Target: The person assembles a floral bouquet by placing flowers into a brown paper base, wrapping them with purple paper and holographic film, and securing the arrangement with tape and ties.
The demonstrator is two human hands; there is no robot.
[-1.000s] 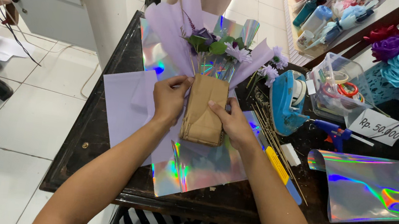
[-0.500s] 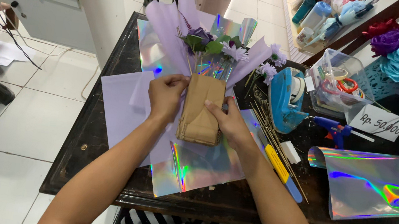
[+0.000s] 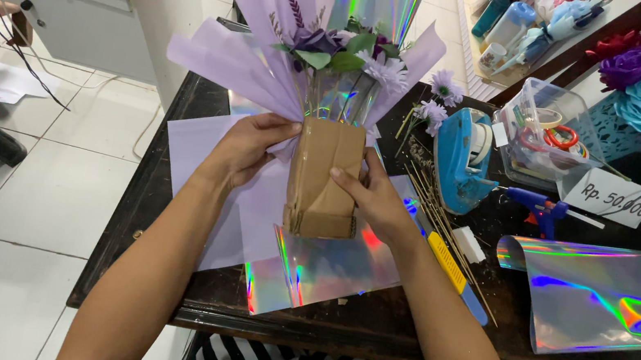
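Your left hand [image 3: 246,145] pinches the lilac wrapping paper [image 3: 225,60] at the bouquet's neck, while your right hand [image 3: 371,199] clamps the brown cardboard handle [image 3: 323,176] from its far side. That handle runs lengthwise straight away from you, blooms beyond your fingers. Right of your right hand lie thin sticks [image 3: 446,229] and a blue tape dispenser [image 3: 462,157]; holographic sheet [image 3: 316,274] underneath.

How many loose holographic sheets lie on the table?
2: one holographic sheet under the bouquet by the hands, one curled sheet at the table's right end. Others may be hidden.
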